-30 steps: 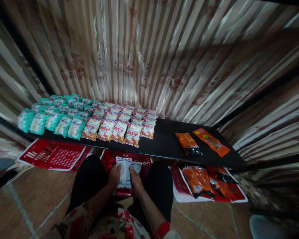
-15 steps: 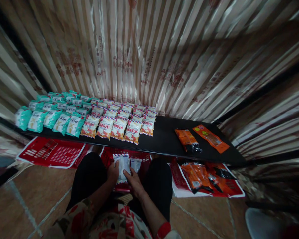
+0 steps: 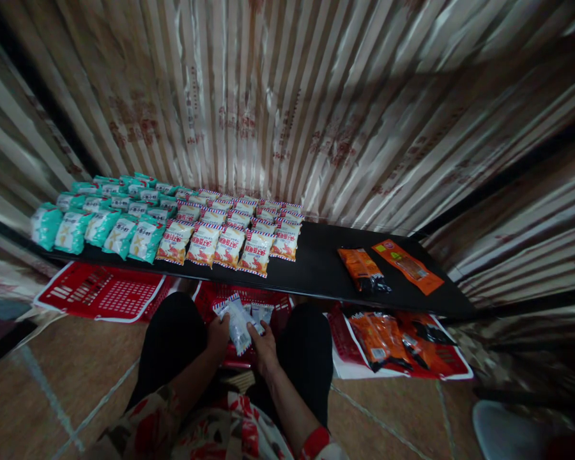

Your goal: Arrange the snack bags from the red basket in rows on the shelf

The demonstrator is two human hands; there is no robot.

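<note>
Between my knees, my left hand (image 3: 219, 335) and my right hand (image 3: 263, 342) both grip a snack packet (image 3: 238, 324) with a striped edge, its pale back side up and tilted. My left fingers close on its left side, my right thumb and fingers on its right. Below it is a red basket (image 3: 280, 303), where another pale packet (image 3: 262, 313) lies. On the black shelf (image 3: 311, 268) in front stand rows of white-and-orange snack packets (image 3: 255, 252) with the same striped edges. Left of them are rows of teal snack packets (image 3: 145, 241).
Two orange packages, a black-and-orange one (image 3: 363, 269) and a flat one (image 3: 409, 265), lie on the shelf's right part. A red basket (image 3: 100, 291) sits low at the left. Another basket (image 3: 340, 338) at the right holds orange packages (image 3: 376, 338). A striped curtain (image 3: 268, 115) hangs behind.
The held packet has turned between my hands, from roughly upright to slanting down to the right. The packets on the shelf have stayed in place.
</note>
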